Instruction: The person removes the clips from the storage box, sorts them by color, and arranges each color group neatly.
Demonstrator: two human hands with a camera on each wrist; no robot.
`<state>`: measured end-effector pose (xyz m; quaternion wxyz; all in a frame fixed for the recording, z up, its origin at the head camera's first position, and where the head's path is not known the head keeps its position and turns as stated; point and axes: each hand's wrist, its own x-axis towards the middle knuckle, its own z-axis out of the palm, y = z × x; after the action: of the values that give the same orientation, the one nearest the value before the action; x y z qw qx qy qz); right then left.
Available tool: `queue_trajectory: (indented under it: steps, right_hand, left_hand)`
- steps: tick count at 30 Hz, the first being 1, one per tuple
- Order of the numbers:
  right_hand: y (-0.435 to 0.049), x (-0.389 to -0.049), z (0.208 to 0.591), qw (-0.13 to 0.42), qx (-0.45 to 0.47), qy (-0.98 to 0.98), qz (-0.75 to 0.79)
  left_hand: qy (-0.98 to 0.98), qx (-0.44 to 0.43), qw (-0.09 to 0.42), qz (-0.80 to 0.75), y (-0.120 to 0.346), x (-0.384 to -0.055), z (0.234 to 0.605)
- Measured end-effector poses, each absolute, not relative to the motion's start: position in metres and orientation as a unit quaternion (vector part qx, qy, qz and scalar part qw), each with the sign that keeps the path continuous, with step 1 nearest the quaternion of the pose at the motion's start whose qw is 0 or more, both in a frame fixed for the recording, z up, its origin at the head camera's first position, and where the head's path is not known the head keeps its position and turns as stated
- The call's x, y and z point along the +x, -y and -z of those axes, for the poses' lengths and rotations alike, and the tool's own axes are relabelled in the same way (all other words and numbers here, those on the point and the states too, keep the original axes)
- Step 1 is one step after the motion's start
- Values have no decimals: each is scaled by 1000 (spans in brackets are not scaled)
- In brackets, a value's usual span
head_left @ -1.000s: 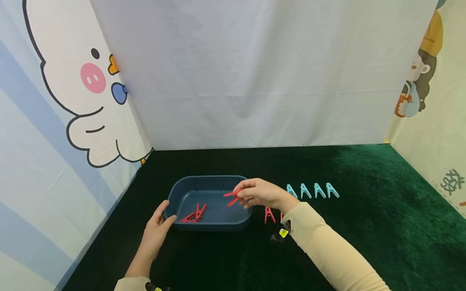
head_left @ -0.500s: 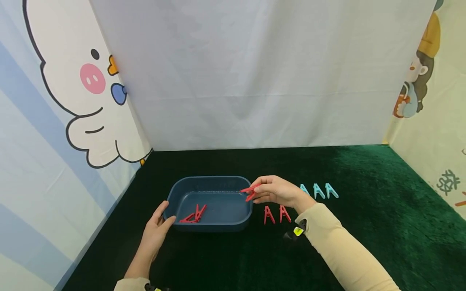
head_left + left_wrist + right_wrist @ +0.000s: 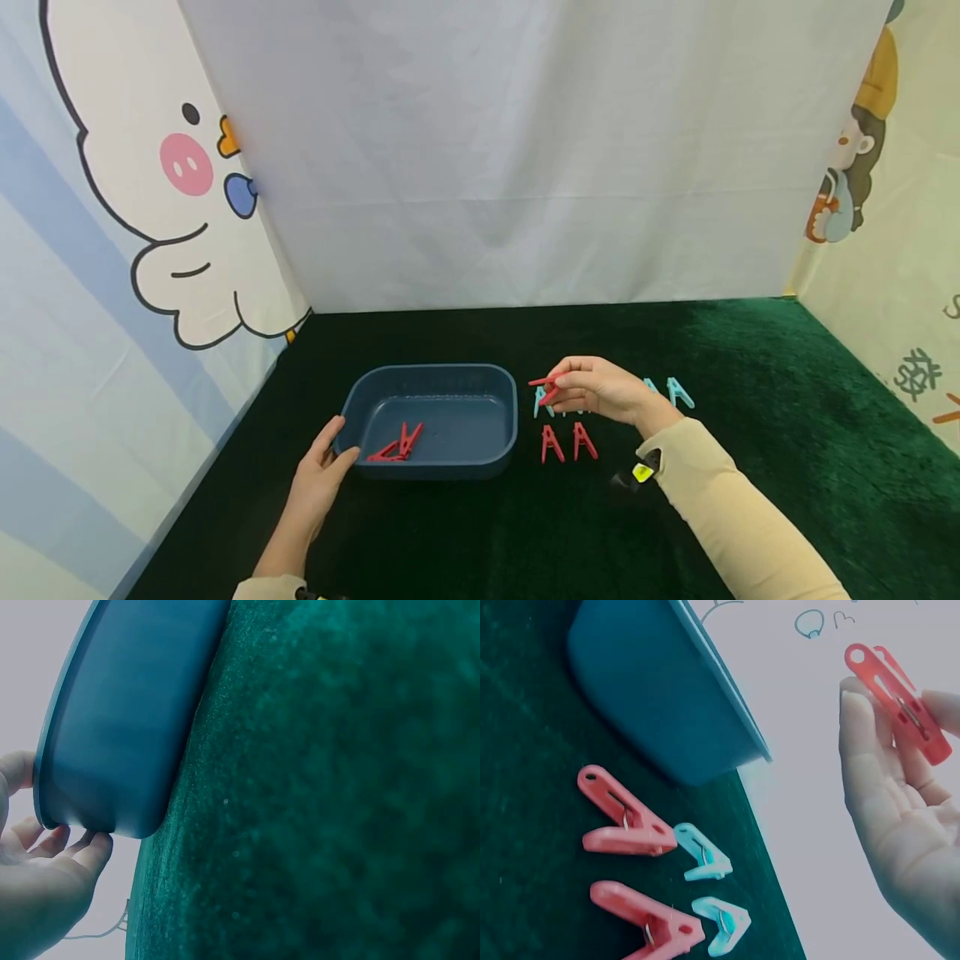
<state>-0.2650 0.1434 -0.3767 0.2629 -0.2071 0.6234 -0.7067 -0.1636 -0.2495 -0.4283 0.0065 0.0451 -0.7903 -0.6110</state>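
My left hand (image 3: 315, 479) grips the near left corner of a dark blue plastic tub (image 3: 431, 471), thumb at the rim and fingers against the outer wall. Two red clothespins (image 3: 409, 439) lie inside the tub at its front left. My right hand (image 3: 600, 392) pinches another red clothespin (image 3: 900, 705) between thumb and fingertips, above the table to the right of the tub. Below that hand, two red clothespins (image 3: 551, 443) lie side by side on the cloth. Behind them is a row of several light blue clothespins (image 3: 680, 392), partly hidden by the right hand.
Dark green plush cloth (image 3: 750, 467) covers the table. A white curtain (image 3: 487, 167) hangs along the back edge. Printed panels close off the left (image 3: 90, 375) and right (image 3: 877, 317) sides.
The right hand has moved right, from over the tub to above the blue row, still pinching the red clothespin. The left hand and tub have stayed in place.
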Motion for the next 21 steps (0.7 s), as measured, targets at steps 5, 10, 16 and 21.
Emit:
queue_trajectory:
  steps: [5, 10, 16, 21]
  right_hand:
    - [-153, -265, 380, 267, -198, -619, 711]
    - [-162, -265, 383, 271, -191, -623, 709]
    - [-172, -264, 386, 273, -173, -629, 707]
    - [-180, -264, 390, 263, -160, -648, 696]
  left_hand:
    - [792, 51, 3, 608, 249, -164, 428]
    - [788, 51, -3, 613, 250, -165, 427]
    - [789, 49, -5, 612, 251, -165, 427]
    - [790, 50, -3, 610, 250, -165, 427]
